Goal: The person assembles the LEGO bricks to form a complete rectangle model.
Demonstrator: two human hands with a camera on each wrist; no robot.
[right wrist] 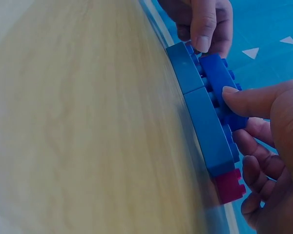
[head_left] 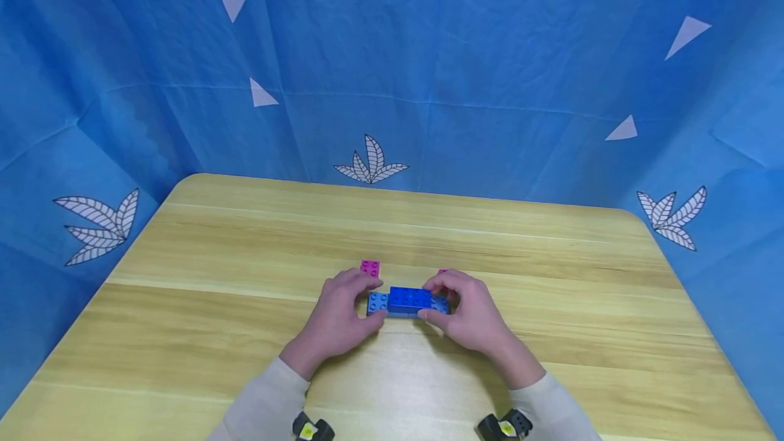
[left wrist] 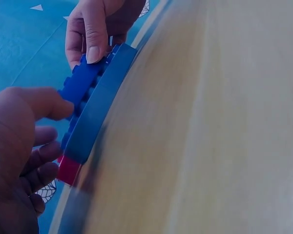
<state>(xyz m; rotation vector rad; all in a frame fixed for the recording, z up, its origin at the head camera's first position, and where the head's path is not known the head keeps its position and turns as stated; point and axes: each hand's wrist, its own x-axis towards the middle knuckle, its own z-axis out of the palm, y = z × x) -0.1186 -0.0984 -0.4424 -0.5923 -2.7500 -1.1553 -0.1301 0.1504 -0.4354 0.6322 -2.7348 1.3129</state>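
A dark blue toy building brick [head_left: 410, 299] lies lengthwise over the middle of a row of two lighter blue bricks [head_left: 378, 303] set end to end. Studs show between the layers in the right wrist view; whether they are fully joined I cannot tell. My right hand [head_left: 465, 308] pinches the dark blue brick near its right end, thumb [right wrist: 237, 100] on the front side. At the row's left end is my left hand [head_left: 346, 312], its thumb and fingers spread apart around the lighter brick without a visible grip.
Behind the row, a pink brick [head_left: 370, 267] sits by the left fingers, and another pink brick [head_left: 442, 271] is partly hidden by the right hand. Everything rests on a wooden table [head_left: 245, 237]. A blue patterned cloth [head_left: 429, 53] hangs along its far edge.
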